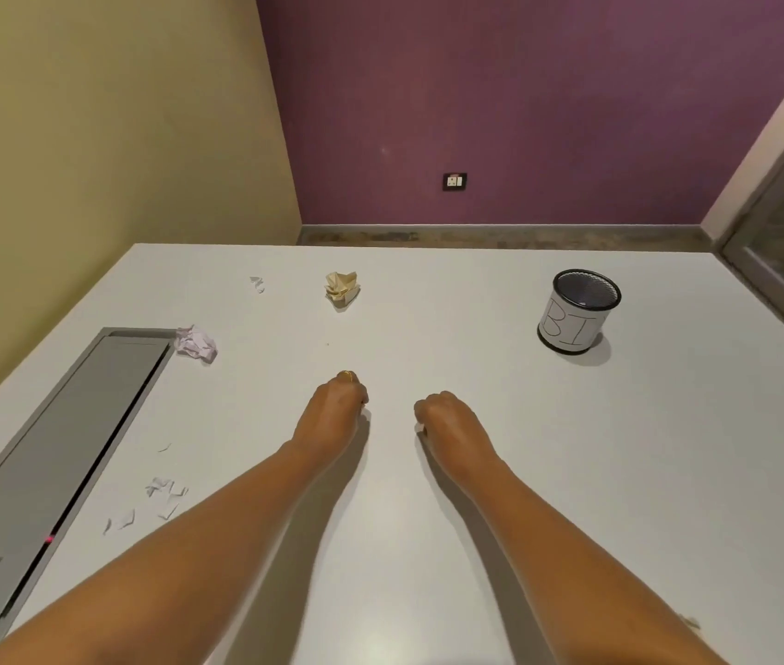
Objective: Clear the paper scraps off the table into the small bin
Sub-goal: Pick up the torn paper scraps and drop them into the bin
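Both hands, left [339, 405] and right [445, 417], rest clenched on the table [668, 472], holding nothing visible. Scraps [195, 343] lie uncollected; the bin [572, 324] seems empty.

Office: desk [476, 338] with cable hatch [68, 424]

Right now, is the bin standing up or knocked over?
Standing up. The bin rests on its base on the table, its round open mouth faces up, and the letters on its label are upright.
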Action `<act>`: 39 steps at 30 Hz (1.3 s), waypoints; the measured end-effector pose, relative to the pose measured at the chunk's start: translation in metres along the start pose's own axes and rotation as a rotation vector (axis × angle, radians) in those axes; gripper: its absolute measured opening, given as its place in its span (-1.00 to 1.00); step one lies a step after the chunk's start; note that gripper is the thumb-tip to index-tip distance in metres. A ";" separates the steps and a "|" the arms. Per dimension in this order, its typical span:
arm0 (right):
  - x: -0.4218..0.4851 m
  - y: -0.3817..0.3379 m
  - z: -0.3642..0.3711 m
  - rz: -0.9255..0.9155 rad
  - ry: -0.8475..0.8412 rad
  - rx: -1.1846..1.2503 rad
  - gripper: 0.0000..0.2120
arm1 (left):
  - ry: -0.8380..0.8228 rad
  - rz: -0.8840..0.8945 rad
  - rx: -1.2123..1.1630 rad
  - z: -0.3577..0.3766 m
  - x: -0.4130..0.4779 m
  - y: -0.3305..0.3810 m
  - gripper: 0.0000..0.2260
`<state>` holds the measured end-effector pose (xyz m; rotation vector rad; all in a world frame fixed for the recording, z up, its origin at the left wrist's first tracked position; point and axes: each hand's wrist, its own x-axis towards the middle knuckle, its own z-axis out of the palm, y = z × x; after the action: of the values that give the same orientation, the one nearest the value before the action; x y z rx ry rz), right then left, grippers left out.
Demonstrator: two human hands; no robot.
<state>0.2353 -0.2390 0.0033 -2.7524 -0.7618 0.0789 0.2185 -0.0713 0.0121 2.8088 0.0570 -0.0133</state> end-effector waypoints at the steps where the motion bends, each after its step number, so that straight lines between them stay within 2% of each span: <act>1: 0.002 0.014 -0.010 0.065 0.019 0.018 -0.79 | -0.006 0.028 -0.012 0.002 0.012 0.013 -0.77; 2: 0.004 0.027 -0.018 0.126 0.041 0.047 -0.86 | -0.010 0.057 -0.025 0.003 0.026 0.026 -0.76; 5: 0.013 0.067 -0.042 0.275 0.151 0.155 -0.78 | -0.002 0.178 -0.020 0.002 0.065 0.068 -0.69; 8: 0.024 0.103 -0.066 0.340 0.294 0.149 -0.81 | 0.007 0.258 -0.045 0.002 0.100 0.112 -0.68; 12: 0.038 0.136 -0.090 0.430 0.473 0.169 -0.80 | 0.030 0.274 -0.137 -0.003 0.137 0.163 -0.73; 17: 0.058 0.165 -0.110 0.554 0.621 0.251 -0.80 | 0.078 0.267 -0.309 -0.010 0.170 0.202 -0.69; 22: 0.073 0.186 -0.111 0.594 0.612 0.280 -0.79 | 0.060 0.218 -0.415 -0.002 0.196 0.228 -0.81; 29: 0.076 0.198 -0.103 0.515 0.578 0.200 -0.76 | -0.047 0.312 -0.364 0.004 0.213 0.234 -0.60; 32: 0.078 0.200 -0.101 0.526 0.607 0.190 -0.73 | -0.021 0.328 -0.373 0.008 0.209 0.227 -0.59; 39: 0.070 0.178 -0.093 0.467 0.710 0.236 -0.82 | 0.054 0.305 -0.359 0.008 0.178 0.194 -0.65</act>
<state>0.3950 -0.3731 0.0433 -2.4034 0.0747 -0.6318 0.4039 -0.2505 0.0649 2.4307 -0.3235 0.1312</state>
